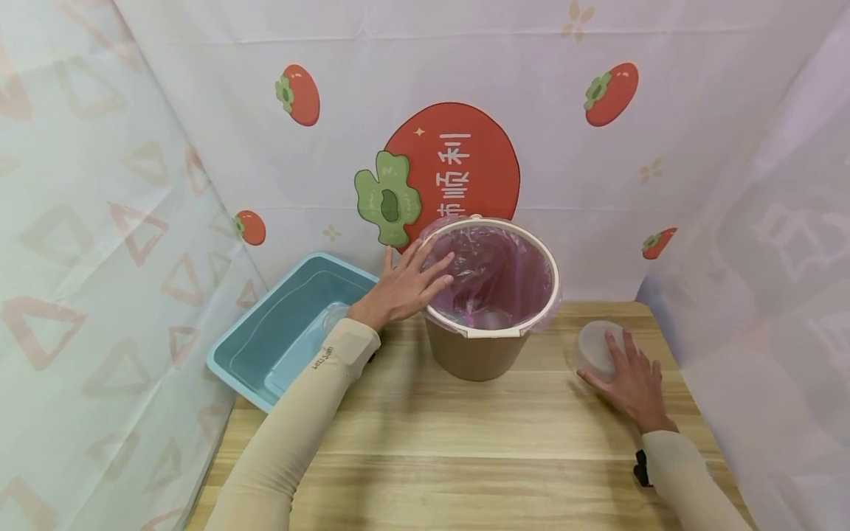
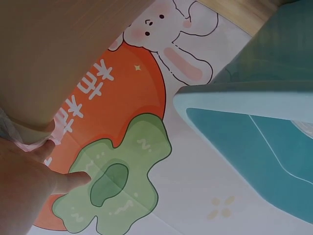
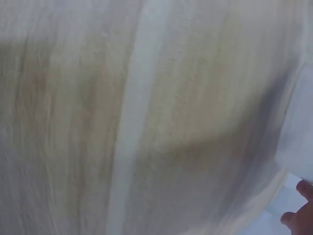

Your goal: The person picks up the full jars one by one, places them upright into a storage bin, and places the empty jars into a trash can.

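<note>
My left hand [image 1: 401,287] is spread over the left rim of a brown bin [image 1: 474,354], its fingers straight and holding nothing. A thin pinkish plastic bag [image 1: 524,273] lines the bin and folds over its pale rim. At the table's right side, my right hand [image 1: 631,380] lies over the near right edge of a round, translucent white container [image 1: 596,346]. Its thumb and fingers are spread and fairly straight. In the right wrist view, fingertips [image 3: 304,190] show near the lower edge of a whitish object [image 3: 298,127]; the grip is partly hidden.
A blue plastic basin [image 1: 246,372] stands left of the bin, with a clear round item [image 1: 335,316] inside, partly behind the left forearm. The wood-grain table [image 1: 465,457] spans the front. Printed fabric walls [image 1: 598,184] enclose the back and sides.
</note>
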A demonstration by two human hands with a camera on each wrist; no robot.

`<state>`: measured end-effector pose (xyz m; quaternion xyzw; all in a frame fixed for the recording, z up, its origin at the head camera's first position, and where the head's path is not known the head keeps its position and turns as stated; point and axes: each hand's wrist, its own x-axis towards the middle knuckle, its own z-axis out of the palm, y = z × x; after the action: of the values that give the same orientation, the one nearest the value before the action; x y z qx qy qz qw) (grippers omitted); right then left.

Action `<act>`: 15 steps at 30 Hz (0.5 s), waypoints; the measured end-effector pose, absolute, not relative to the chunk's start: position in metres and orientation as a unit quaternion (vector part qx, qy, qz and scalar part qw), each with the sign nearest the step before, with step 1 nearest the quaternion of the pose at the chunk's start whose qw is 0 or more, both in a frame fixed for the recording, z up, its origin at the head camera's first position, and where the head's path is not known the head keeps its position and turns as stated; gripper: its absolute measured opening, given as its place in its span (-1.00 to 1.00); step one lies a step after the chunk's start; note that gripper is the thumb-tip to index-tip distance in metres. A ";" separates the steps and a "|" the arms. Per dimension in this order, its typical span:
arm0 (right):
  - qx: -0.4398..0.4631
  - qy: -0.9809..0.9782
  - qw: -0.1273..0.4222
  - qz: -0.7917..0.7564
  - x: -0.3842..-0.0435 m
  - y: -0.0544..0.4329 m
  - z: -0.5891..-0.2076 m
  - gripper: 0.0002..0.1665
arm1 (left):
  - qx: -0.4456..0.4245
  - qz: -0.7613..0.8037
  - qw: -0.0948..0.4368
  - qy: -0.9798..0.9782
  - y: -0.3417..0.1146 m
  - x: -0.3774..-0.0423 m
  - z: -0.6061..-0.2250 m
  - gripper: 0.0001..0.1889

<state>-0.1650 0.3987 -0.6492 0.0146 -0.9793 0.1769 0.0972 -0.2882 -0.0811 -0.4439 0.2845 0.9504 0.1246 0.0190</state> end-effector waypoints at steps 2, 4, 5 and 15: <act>0.013 -0.978 0.106 0.180 -0.166 0.397 -0.651 0.34 | 0.285 0.122 0.020 0.951 -0.082 -0.288 -0.444 -0.27; 0.010 -0.976 0.117 0.183 -0.165 0.395 -0.653 0.33 | 0.285 0.122 0.021 0.950 -0.082 -0.287 -0.444 -0.26; 0.010 -0.975 0.122 0.184 -0.165 0.394 -0.653 0.32 | 0.285 0.122 0.022 0.950 -0.082 -0.287 -0.444 -0.26; 0.029 -0.971 0.168 0.166 -0.164 0.396 -0.656 0.24 | 0.287 0.128 0.016 0.949 -0.083 -0.286 -0.442 -0.25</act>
<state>-0.1637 0.3960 -0.6558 0.0294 -0.9712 0.1661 0.1681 -0.2859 -0.0829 -0.4416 0.2870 0.9492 0.1280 0.0157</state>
